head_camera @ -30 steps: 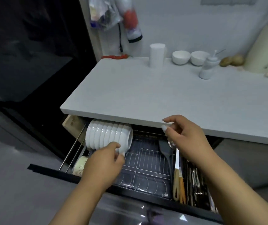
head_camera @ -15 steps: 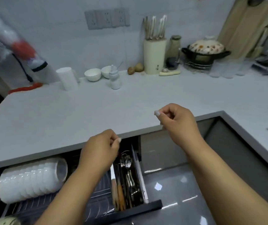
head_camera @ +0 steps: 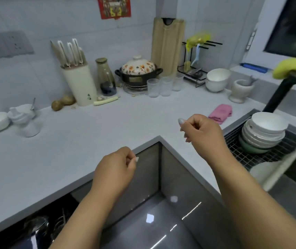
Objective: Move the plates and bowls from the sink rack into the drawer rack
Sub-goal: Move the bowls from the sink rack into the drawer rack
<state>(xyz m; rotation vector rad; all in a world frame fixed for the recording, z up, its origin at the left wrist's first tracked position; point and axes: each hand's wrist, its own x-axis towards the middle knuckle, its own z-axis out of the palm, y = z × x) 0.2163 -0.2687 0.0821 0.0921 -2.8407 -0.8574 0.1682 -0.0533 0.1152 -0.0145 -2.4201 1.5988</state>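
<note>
My left hand point(head_camera: 115, 168) and right hand point(head_camera: 202, 131) hover loosely curled, each grip relaxed around nothing, above the inner corner of the grey surface point(head_camera: 72, 144). Beside my right hand, the stack of bowls point(head_camera: 263, 132) stands upright on the sink rack point(head_camera: 240, 153), mouths upward. A white plate point(head_camera: 263, 170) lies nearer me on it.

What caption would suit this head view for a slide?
Empty left hand and right hand hover loosely curled beside stacked bowls on the sink rack.
</note>
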